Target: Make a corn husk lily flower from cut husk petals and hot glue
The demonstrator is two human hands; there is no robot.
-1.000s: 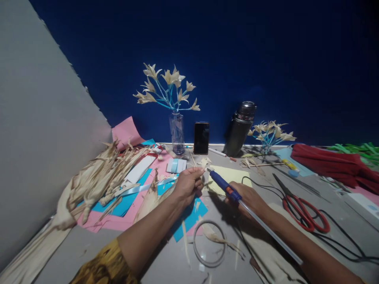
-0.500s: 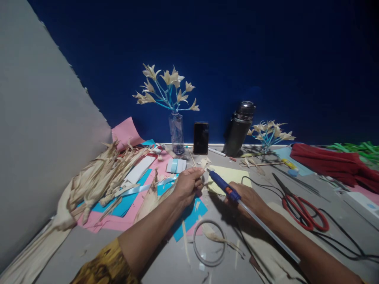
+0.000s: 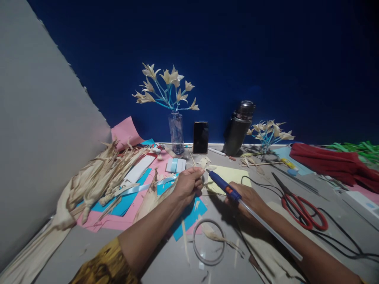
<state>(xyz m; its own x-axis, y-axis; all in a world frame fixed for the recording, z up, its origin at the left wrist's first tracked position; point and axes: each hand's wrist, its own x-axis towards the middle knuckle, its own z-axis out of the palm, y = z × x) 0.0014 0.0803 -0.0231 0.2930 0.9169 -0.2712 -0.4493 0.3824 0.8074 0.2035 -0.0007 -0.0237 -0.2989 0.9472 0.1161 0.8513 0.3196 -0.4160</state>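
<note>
Barely any shift from 1 second ago: 2 hands hold same pose, so gluing seems mid-step. Left hand point(image 3: 188, 186): fingertips point(image 3: 200, 172) pressed together, what they pinch too small to tell. Right hand point(image 3: 245, 199) grips glue gun point(image 3: 222, 183) mid-table, nozzle point(image 3: 208, 171) just right of them.

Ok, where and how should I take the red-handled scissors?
Probably by the red handle loops, coming from the near right: the scissors seem to lie flat, loops turned toward that side, dark blades pointing away and left, while the right forearm is on their left. Mind the black cable running past the loops.
</note>
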